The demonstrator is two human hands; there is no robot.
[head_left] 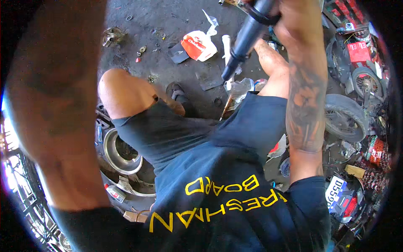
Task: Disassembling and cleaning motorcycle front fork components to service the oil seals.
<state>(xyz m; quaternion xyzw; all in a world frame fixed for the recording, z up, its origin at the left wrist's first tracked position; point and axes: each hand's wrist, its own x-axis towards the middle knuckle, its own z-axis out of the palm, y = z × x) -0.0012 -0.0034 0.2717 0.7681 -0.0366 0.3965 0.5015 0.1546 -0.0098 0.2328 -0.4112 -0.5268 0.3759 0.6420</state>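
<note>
Close before me a black tube-shaped part (pixel 247 40) slants down to the left, with raised collars along it and a narrow dark tip. At the top edge my right hand (pixel 291 17) is closed against its upper end; the fingers are mostly cut off by the frame. My right forearm, tattooed, comes up along the right side. My left forearm fills the left side, large and dim, and its hand lies beyond the top edge. Below the tube's tip are a white rod (pixel 227 50) and crumpled clear plastic (pixel 241 89) between my bare legs.
On the dark floor lie a red-and-white wrapper (pixel 198 46), a metal wheel rim (pixel 111 151), small rings and metal bits. Tyred wheels (pixel 346 117), a license plate (pixel 336 194) and piled motorcycle parts crowd the right. My shoe (pixel 178 92) rests near the middle.
</note>
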